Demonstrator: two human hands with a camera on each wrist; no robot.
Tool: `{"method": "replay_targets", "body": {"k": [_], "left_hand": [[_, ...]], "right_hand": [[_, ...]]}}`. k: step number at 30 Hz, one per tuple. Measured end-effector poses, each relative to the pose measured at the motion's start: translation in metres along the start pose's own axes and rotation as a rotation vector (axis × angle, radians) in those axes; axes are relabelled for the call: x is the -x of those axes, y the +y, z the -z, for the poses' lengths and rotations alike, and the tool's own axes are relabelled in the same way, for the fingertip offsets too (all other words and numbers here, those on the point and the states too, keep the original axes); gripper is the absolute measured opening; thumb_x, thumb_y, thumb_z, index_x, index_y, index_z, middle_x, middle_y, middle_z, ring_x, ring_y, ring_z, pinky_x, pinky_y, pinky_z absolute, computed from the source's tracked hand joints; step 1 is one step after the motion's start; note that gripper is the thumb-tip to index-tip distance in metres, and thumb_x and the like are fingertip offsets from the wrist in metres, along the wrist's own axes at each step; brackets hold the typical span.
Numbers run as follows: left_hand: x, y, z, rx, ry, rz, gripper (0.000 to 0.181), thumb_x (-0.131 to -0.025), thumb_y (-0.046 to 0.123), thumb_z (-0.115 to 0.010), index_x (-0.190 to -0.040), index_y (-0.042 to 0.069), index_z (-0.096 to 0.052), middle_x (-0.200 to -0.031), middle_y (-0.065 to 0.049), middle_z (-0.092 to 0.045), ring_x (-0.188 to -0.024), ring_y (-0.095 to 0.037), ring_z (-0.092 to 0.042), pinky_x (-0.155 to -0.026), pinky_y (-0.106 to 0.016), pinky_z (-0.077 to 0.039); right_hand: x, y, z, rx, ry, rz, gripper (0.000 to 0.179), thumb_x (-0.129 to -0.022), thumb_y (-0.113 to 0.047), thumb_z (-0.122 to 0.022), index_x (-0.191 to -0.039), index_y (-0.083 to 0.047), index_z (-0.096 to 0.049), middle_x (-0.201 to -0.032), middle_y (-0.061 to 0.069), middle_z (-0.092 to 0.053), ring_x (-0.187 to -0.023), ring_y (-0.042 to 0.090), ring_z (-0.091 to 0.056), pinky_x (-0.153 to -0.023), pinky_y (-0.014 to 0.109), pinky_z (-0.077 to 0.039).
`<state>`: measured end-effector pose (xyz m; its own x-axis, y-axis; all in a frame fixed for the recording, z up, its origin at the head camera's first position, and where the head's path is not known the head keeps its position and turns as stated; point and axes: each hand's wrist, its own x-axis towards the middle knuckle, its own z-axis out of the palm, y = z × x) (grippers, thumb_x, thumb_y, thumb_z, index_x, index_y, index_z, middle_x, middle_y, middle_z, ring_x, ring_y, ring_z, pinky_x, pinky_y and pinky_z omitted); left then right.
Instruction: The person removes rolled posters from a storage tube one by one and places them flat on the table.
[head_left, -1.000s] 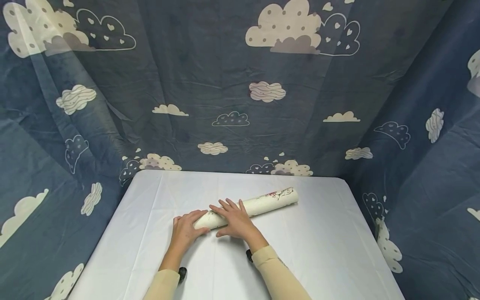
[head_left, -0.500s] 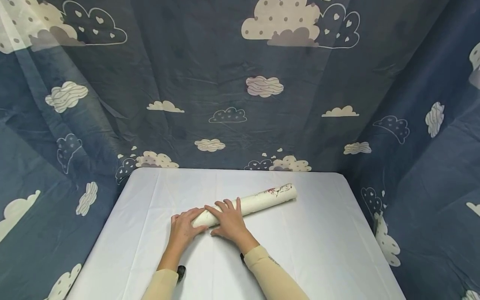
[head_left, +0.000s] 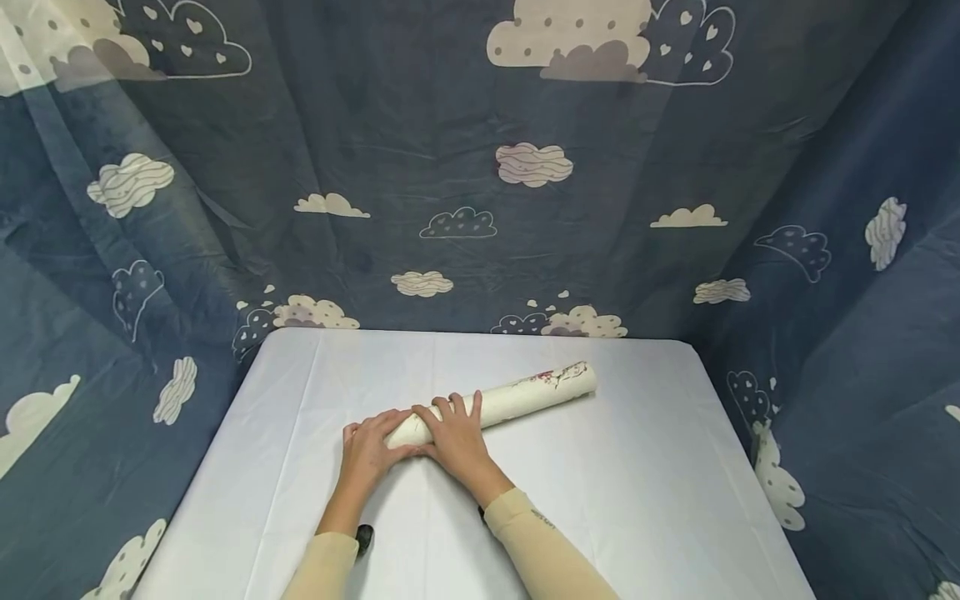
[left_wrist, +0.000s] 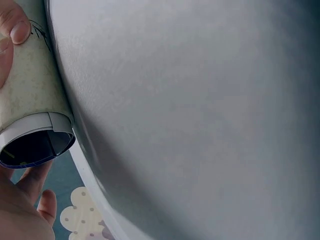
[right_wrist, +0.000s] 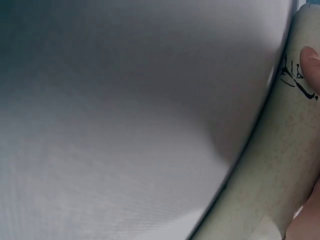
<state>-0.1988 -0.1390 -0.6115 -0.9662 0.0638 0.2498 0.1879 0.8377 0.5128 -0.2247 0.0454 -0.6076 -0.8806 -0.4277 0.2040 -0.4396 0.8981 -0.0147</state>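
Roll (head_left: 536,396) in cream with a red-and-dark print lies aslant on the white surface (head_left: 637,483), one end pointing toward the far right corner, the other toward the left edge. A left hand (head_left: 367,450) grips the latter end, thumb on the near side, fingers beyond; just beside it, a right hand (head_left: 459,442) clasps the roll with fingers spread over the top. Most of its length extends past the right hand. The hollow mouth (left_wrist: 30,126) faces the left wrist camera.
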Motion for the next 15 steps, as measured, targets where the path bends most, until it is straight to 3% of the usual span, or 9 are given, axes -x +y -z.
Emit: {"method": "replay_targets", "body": {"k": [8,11,15], "left_hand": [[0.001,0.002,0.009,0.008,-0.006,-0.002,0.073,-0.076,0.04,-0.092,-0.143,0.023,-0.069,-0.151,-0.011,-0.063,-0.137,-0.039,-0.058,-0.111,-0.064,-0.034],[0.007,0.002,0.017,0.042,0.019,0.045,0.075,-0.078,0.038,-0.092,-0.146,0.023,-0.066,-0.15,-0.014,-0.058,-0.135,-0.04,-0.054,-0.11,-0.064,-0.033],[0.016,-0.001,0.025,0.105,0.033,0.148,0.075,-0.081,0.034,-0.092,-0.15,0.022,-0.063,-0.136,-0.016,-0.057,-0.118,-0.037,-0.056,-0.101,-0.058,-0.041]], "right_hand": [[-0.003,0.002,-0.002,0.018,-0.003,0.009,0.075,-0.084,-0.067,-0.074,-0.151,-0.039,-0.055,-0.143,0.0,-0.063,-0.139,0.03,-0.052,-0.118,0.077,-0.03],[-0.003,0.002,-0.003,0.006,-0.01,0.012,0.075,-0.084,-0.065,-0.077,-0.151,-0.039,-0.054,-0.144,0.0,-0.062,-0.14,0.031,-0.052,-0.118,0.078,-0.029],[-0.002,0.002,-0.005,-0.018,-0.002,0.017,0.076,-0.083,-0.062,-0.081,-0.151,-0.039,-0.055,-0.144,0.001,-0.062,-0.14,0.031,-0.052,-0.118,0.078,-0.029]]}}
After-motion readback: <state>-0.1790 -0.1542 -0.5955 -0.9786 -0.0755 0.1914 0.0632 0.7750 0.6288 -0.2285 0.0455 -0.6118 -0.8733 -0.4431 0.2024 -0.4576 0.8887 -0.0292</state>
